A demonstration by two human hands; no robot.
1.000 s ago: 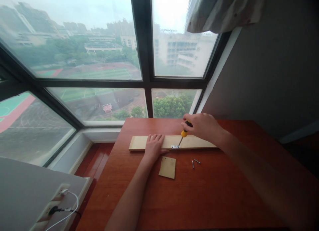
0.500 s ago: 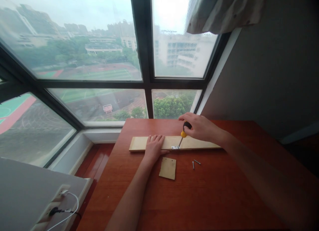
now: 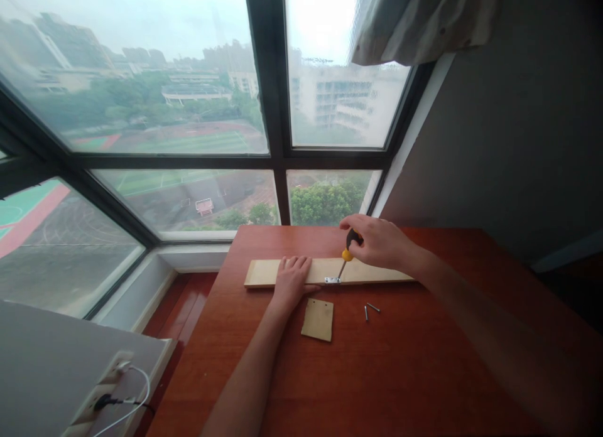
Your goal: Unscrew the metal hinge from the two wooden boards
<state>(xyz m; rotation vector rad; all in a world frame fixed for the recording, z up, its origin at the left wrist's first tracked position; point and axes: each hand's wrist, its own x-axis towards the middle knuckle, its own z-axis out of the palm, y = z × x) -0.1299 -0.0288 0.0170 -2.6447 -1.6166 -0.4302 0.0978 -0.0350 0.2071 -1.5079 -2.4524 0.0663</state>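
Note:
A long pale wooden board (image 3: 264,274) lies across the reddish-brown table (image 3: 377,374). My left hand (image 3: 292,281) rests flat on its left part, fingers stretched over the top and thumb by the near edge. A small silver metal plate with holes (image 3: 331,280) sits at the board's near edge, right of that hand. My right hand (image 3: 380,241) is closed around the black and yellow handle of a screwdriver (image 3: 347,255). The tool leans, its tip down at the metal plate's right end. Whatever is under the tip is too small to make out.
Nearer to me lie a thin tan square piece with two small holes (image 3: 318,321) and two loose screws (image 3: 366,313). Behind the table stands a large window with dark frames (image 3: 277,162). At lower left, cords run from a wall socket (image 3: 104,399).
My right hand and the screwdriver have shifted very slightly; the tip stays at the metal plate. My left hand and the board hold still.

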